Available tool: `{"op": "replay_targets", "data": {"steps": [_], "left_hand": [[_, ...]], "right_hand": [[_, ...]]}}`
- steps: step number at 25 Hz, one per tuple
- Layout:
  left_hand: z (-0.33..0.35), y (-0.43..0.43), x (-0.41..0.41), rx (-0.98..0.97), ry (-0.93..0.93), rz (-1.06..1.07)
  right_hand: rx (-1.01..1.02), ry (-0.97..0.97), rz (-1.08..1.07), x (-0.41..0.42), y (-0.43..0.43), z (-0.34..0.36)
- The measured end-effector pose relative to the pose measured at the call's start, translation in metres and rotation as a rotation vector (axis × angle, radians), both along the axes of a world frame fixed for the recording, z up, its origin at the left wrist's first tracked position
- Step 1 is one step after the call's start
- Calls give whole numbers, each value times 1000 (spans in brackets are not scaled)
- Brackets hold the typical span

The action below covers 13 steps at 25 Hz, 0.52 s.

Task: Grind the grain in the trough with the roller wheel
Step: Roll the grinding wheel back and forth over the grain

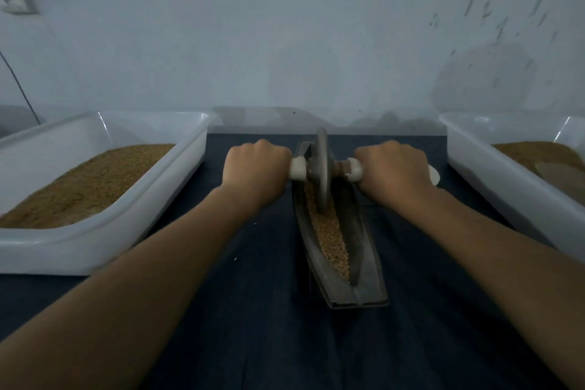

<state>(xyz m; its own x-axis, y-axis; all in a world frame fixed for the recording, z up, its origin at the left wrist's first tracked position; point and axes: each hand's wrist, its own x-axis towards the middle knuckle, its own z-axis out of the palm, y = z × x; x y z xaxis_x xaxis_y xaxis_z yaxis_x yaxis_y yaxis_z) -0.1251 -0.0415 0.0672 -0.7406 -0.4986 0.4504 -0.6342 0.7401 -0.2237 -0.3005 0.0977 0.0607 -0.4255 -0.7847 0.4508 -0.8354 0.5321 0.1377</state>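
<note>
A: How do the hands sit in the head view?
B: The left hand [256,168] and right hand [392,168] each curl tight round one end of the white handle [297,168], either side of the roller wheel [321,165].
A: And the wheel?
B: It stands upright on edge in the far half of the trough [364,250], standing in the grain [332,237]. The trough's long axis runs away from the person, mid-table [253,326], between the left tray [95,250] and the right tray [493,174].
</note>
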Motion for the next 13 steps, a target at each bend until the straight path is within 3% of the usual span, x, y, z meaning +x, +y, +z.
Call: {"op": "replay_targets", "data": {"steps": [6, 9, 13], "left_hand": [[-6, 49, 60, -189, 64, -184], [-18, 42, 49, -108, -17, -44], [0, 4, -4, -18, -3, 43]], "right_hand": [[-105, 92, 192, 25, 85, -22], [-78, 209, 108, 22, 62, -16], [35, -35, -15, 2, -1, -1]]}}
